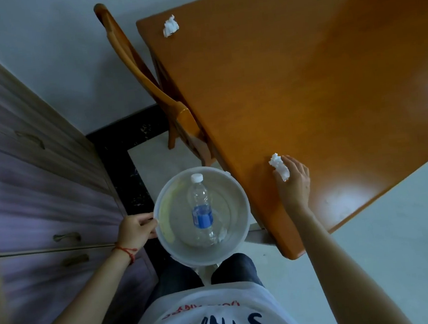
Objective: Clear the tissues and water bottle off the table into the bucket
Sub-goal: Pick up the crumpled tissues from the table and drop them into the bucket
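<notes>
Clear water bottle (201, 210) w/ white cap + blue label lies inside my whitish round bucket (238, 185), cap pointing away from me. Small white tissue (222, 235) in bucket by bottle base. Crumpled tissue (279, 166) pinched in my right hand (294, 180) at table edge. Another crumpled wad (170, 26) at table's far corner.

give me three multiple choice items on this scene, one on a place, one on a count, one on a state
1. Where is the water bottle?
A. on the table
B. in the bucket
C. on the chair

2. How many tissues lie free on the table?
A. one
B. three
C. none

3. What is the right hand doing?
A. gripping a tissue
B. hanging empty
C. holding the bucket

Key: B, it lies inside the bucket; A, the far tissue lies loose; A, fingers close on the near tissue, while the left hand holds the rim.
</notes>
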A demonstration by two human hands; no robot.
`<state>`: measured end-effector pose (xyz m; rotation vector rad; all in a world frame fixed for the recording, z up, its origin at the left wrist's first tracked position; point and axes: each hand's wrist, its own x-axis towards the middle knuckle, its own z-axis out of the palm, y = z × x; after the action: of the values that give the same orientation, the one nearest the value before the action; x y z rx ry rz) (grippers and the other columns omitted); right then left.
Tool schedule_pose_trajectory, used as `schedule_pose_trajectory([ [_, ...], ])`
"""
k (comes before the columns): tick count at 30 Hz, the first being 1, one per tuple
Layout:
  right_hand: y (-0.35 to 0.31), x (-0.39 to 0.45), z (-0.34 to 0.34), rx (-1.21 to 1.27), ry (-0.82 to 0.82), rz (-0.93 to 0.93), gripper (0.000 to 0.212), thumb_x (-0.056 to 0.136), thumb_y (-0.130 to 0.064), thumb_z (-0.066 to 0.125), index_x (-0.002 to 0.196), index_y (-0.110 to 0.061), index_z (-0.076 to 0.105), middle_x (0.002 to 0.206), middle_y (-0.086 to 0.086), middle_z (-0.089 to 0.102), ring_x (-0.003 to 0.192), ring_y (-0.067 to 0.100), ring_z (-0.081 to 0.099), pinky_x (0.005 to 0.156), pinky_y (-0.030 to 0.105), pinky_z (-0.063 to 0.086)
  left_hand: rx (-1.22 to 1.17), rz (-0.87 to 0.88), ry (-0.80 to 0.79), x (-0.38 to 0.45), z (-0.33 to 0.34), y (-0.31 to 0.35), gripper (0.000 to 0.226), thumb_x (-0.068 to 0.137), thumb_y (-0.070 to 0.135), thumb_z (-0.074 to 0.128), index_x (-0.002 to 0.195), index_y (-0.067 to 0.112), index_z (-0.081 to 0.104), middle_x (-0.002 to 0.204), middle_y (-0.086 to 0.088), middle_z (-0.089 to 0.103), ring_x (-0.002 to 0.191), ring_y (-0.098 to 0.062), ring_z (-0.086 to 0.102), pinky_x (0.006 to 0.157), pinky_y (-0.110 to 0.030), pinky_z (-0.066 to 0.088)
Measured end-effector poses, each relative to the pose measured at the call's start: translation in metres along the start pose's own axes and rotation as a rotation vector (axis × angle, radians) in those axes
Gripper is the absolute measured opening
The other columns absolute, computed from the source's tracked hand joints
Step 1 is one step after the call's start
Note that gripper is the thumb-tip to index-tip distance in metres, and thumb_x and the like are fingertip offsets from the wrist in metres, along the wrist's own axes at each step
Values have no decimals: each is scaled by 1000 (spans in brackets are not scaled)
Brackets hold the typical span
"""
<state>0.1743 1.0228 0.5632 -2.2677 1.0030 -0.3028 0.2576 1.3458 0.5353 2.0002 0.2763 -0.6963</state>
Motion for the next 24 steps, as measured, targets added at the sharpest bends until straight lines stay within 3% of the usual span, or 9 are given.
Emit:
schedule_pose_trajectory([
  [7, 5, 14, 9, 12, -89, 55, 31, 92, -15, 49, 122, -10, 55, 121, 11, 58, 114, 28, 48, 91, 37, 41, -11, -27, 8, -4, 2, -1, 29, 83, -7, 53, 110, -7, 60, 71, 0, 64, 46, 1, 62, 44, -12, 51],
  [11, 2, 13, 6, 143, -55, 42, 24, 88, -11, 56, 111, -7, 62, 109, 12, 64, 101, 28, 58, 82, 39, 50, -1, -12, 31, -5, 2, -2, 28, 82, -8, 54, 109, -8, 61, 71, 1, 64, 46, 2, 62, 45, -12, 51],
  [16, -27, -11, 4, 266, -28, -193, 20, 83, -8, 64, 102, -6, 66, 94, 3, 66, 81, 12, 60, 69, 9, 48, -2, -21, 37, -5, 3, -6, 28, 82, -5, 55, 110, -6, 61, 70, -2, 64, 48, -2, 62, 46, -12, 51],
  [20, -46, -47, 22, 285, -242, -325, 21, 81, -4, 65, 102, -6, 65, 96, 2, 65, 79, 0, 56, 75, 2, 44, -15, -25, 36, -10, 3, -8, 28, 82, -6, 55, 109, -7, 61, 71, -6, 65, 51, -9, 65, 46, -12, 51],
  [24, -54, -70, 36, 219, -521, -332, 32, 84, -17, 64, 116, -14, 60, 115, 3, 64, 98, 3, 54, 85, 10, 45, -54, -48, 49, -14, 1, -9, 27, 82, -8, 54, 109, -10, 60, 58, -2, 65, 47, -1, 63, 44, -12, 50],
])
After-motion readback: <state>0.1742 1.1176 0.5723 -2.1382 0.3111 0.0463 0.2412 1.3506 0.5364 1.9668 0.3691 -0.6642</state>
